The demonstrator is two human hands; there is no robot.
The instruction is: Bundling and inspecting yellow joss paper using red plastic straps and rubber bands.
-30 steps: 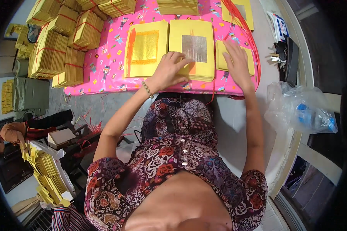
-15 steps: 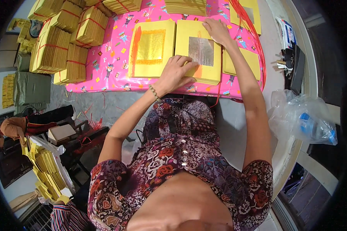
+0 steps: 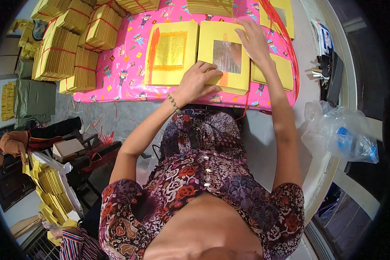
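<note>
Two stacks of yellow joss paper lie side by side at the table's front edge. The left stack (image 3: 154, 77) has a gold foil square with orange edging on top; the right stack (image 3: 207, 37) shows a silver foil square (image 3: 229, 56) and an orange streak. My left hand (image 3: 198, 80), a beaded bracelet on its wrist, rests with spread fingers on the right stack's near left corner. My right hand (image 3: 255, 43) is at that stack's far right edge, fingers stretched out and slightly apart, gripping nothing visible.
Bundles of yellow paper (image 3: 56, 56) tied with red string are piled at the left of the pink patterned tablecloth (image 3: 117, 93). Red strings (image 3: 286, 43) hang at the right, by a smaller yellow stack (image 3: 278, 71). Another person's striped sleeve (image 3: 73, 245) shows at lower left, beside more yellow paper.
My right hand has shifted slightly right and its fingers have moved off the stack's top far corner to its right edge. My left hand stays in place.
</note>
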